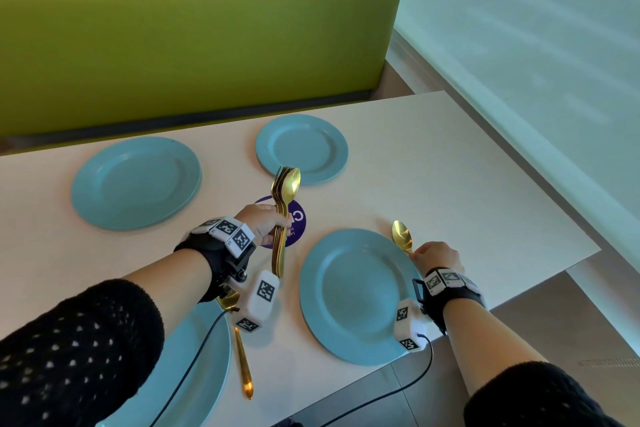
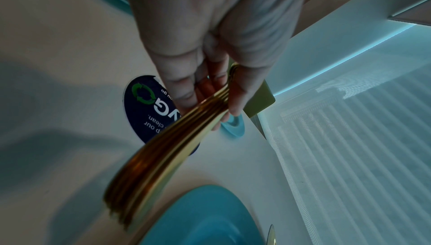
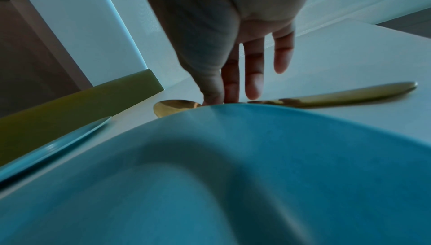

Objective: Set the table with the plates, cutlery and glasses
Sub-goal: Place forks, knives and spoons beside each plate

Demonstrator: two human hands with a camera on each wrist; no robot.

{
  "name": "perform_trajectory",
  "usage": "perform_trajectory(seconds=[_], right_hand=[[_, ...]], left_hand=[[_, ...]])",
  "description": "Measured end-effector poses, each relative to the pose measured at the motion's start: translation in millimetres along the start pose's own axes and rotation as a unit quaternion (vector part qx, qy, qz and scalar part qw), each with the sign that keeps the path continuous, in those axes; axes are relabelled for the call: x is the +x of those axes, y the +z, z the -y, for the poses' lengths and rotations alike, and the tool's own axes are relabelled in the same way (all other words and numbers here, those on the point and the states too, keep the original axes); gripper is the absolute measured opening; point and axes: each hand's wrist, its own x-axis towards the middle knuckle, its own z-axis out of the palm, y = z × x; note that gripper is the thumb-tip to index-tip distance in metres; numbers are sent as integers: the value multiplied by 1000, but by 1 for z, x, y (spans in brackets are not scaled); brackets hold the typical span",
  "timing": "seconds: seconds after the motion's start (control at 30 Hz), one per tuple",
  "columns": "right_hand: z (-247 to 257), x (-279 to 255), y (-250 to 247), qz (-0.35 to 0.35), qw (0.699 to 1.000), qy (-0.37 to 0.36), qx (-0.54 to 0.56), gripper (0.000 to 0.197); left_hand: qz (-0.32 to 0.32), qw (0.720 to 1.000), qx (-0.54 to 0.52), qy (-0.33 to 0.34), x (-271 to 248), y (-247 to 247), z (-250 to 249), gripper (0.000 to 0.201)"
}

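The gold spoon [image 1: 401, 236] lies on the desk [image 1: 467, 191] just right of the near plate [image 1: 356, 295], bowl pointing away, its neck pinched by the right hand [image 1: 437, 256]. Its full handle is seen only in the right wrist view. A cutlery bundle [image 1: 282, 218] is held upright in the left hand [image 1: 264, 224], fingers [image 2: 184, 90] curled round it.

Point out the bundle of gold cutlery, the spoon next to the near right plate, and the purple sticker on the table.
bundle of gold cutlery [image 1: 281, 236]: head view, on the handles below the left hand's grip.
gold spoon [image 1: 401, 235]: head view, on its bowl.
purple round sticker [image 1: 298, 218]: head view, on its right part beside the bundle.
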Motion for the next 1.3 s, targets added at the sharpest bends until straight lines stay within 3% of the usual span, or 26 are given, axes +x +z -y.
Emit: perform_trajectory(seconds=[0.63,0.73,0.8,1.03,1.17,1.3], right_hand=[[0,2,-9,3,997,-35,75,14],[25,-8,-17,-25,992,-92,87,18],[51,-25,-17,-24,982,-166,83,20],[132,-113,20,31,914,-404,22,22],[150,-146,32,46,882,-467,-42,25],[164,-165,33,49,870,-482,-95,23]], left_hand=[[19,1000,-6,-9,-4,5,5,20],[34,999,12,-5,-8,3,6,17],[36,999,27,-4,-11,0,5,17],[48,993,104,-3,-24,-16,-2,15],[67,987,145,7,-35,-41,-1,17],[91,981,170,8,-47,-69,0,12]])
